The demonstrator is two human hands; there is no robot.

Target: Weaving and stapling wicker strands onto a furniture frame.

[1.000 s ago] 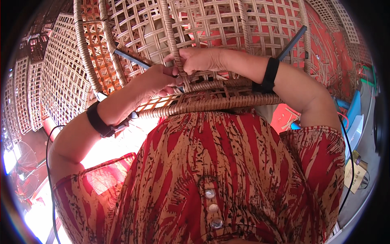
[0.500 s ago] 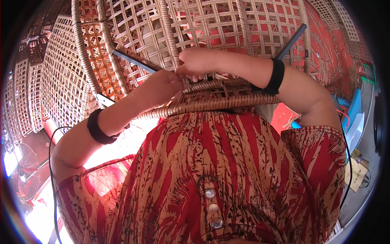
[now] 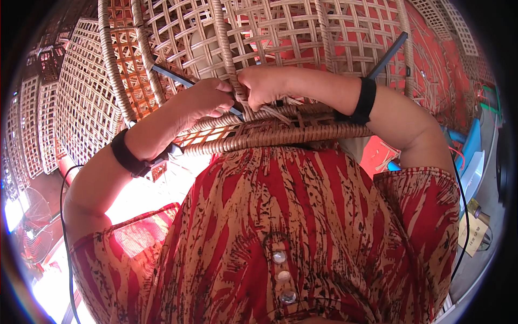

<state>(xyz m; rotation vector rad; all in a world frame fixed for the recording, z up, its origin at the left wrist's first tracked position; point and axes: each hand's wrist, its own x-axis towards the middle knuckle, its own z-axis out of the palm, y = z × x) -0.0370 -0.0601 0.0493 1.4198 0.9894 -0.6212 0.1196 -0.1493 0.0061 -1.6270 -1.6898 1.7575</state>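
wicker rib (image 3: 223, 38), pointing away, slightly leftward

Here at the wrapped rib (image 3: 220, 33), the left hand (image 3: 206, 100) curls just left of it, the right hand (image 3: 263, 89) bends in close on its right; open cane weave (image 3: 288, 29) spreads beyond, a wire fan (image 3: 35, 218) well left of the rib.

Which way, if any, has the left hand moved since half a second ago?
Yes: the left hand has shifted left and slightly up in the head view; its fingers now sit left of the wrapped rib.
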